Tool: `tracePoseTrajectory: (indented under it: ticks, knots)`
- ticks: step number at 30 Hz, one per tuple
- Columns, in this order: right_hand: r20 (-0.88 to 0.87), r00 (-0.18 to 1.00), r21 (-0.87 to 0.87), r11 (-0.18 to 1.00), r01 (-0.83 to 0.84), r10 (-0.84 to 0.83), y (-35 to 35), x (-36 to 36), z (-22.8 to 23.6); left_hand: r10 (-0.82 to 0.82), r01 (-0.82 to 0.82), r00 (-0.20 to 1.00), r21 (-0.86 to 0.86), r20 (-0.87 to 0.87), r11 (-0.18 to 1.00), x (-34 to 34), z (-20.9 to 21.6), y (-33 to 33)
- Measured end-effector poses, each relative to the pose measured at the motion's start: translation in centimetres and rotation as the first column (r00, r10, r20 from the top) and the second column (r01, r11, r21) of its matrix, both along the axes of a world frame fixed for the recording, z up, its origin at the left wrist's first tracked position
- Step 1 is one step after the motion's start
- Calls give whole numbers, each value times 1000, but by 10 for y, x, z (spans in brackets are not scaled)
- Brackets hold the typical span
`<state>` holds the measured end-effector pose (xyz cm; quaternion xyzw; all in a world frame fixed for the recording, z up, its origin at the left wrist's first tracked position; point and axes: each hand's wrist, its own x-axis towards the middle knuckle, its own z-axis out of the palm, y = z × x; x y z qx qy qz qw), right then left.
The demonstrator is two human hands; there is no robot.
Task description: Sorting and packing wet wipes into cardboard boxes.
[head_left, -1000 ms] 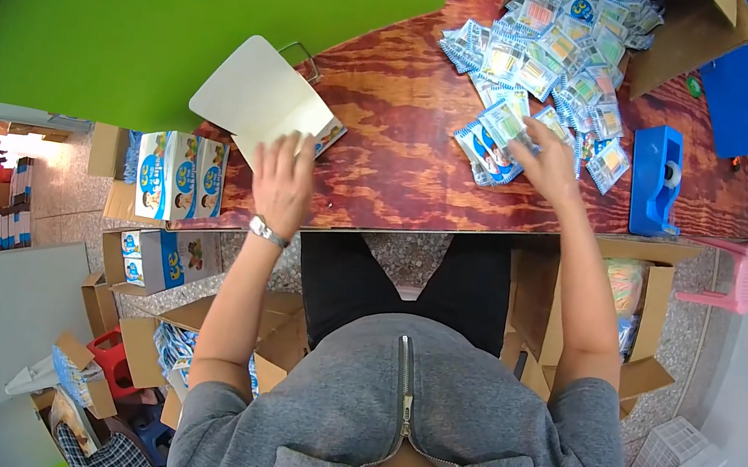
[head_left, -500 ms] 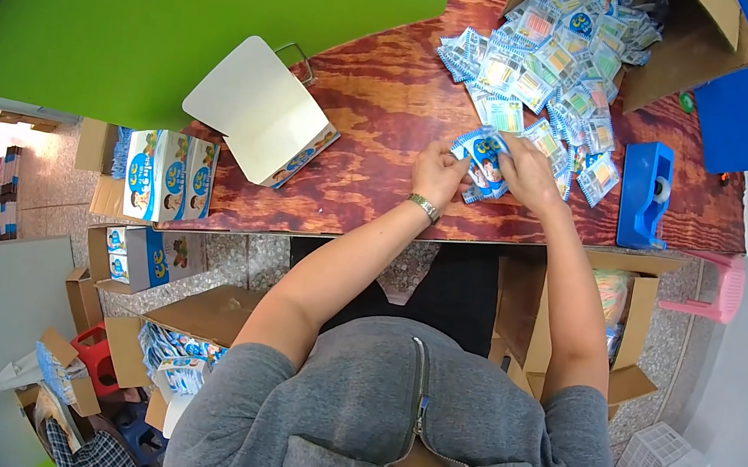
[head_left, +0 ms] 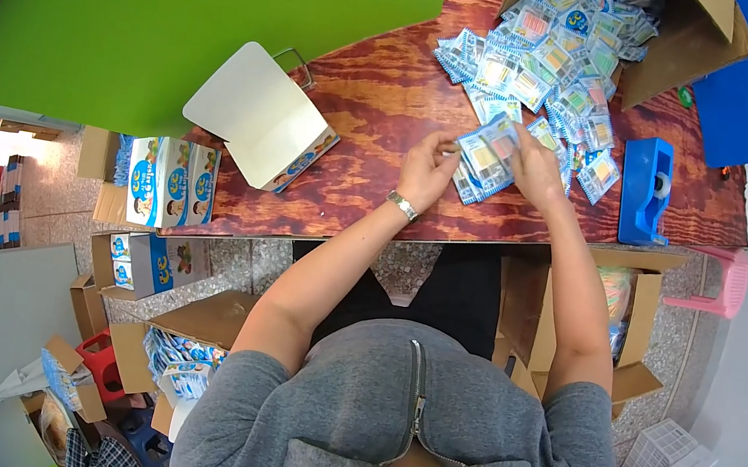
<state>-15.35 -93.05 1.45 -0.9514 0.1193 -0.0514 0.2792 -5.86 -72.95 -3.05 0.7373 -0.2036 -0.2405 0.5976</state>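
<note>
In front of me, over the near edge of the table, is a small stack of flat blue-and-white sachets (head_left: 486, 156). My right hand (head_left: 538, 172) grips the stack at its right edge, thumb on top. At the left edge, the curled fingertips of my left hand (head_left: 428, 171) meet the sachets; a watch is on that wrist. The upper sachet shows a clear panel with coloured contents. Just beyond my hands, a large heap of similar sachets (head_left: 551, 60) spills from a tipped cardboard box (head_left: 685, 58).
An open white carton (head_left: 258, 125) with a raised lid lies left of my hands. Closed printed cartons (head_left: 160, 183) stand at the table's left end. A blue tape dispenser (head_left: 640, 194) sits to the right. Below are cardboard boxes (head_left: 217, 311) and a pink stool (head_left: 727, 283).
The sachets in my hands have turned from a printed face to a clear-panelled face and lie flatter. My left hand has shifted slightly left and down.
</note>
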Motion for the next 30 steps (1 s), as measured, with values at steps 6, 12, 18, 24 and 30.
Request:
tracePoseTrajectory:
  ticks: [6,12,18,24,30]
  knots:
    - [132,962,-219,954,-205,237,69,-12,31,-36,46,714,5,699,999,-9,48,50]
    - [105,954,301,905,-301,282,111,-23,11,-358,149,651,349,670,925,-15,23,99]
    - [315,949,-309,944,115,-13,51,-14,-32,-386,216,603,323,698,921,-12,20,106]
    - [16,998,-273,960,61,-59,59,-2,-27,-449,250,648,385,615,889,-16,23,109]
    - [125,992,-318,948,24,17,52,-5,-28,-475,301,610,370,634,879,-12,18,107]
